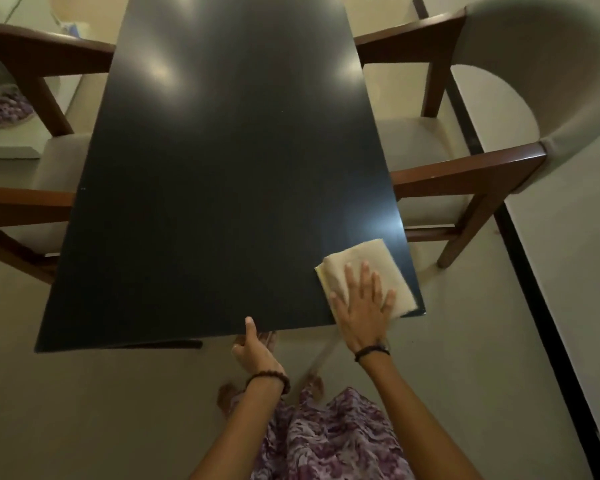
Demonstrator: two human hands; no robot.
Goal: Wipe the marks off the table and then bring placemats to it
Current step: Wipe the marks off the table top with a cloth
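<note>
We are looking down on a dark table (222,188), long and glossy, with pale light glare near its far end. A folded cream cloth (368,268) is lying on the near right corner of the table, just inside the edge. Our right hand (361,306) is pressing flat on the cloth, fingers straight and spread, palm over the cloth's near part. Our left hand (253,348) is gripping the table's near edge: thumb lying on top, the other fingers curling underneath, where we cannot follow them. A dark bead bracelet (271,377) is sitting on the left wrist, and a thin dark band (371,351) on the right.

Around the table: a wooden armchair (465,168) with a pale cushion is standing tight against the right side, its arm near the cloth's corner. Another wooden chair (32,188) is flanking the left side. A purple patterned garment (326,441) is hanging below our arms over a plain beige floor (84,410). No placemats are showing anywhere.
</note>
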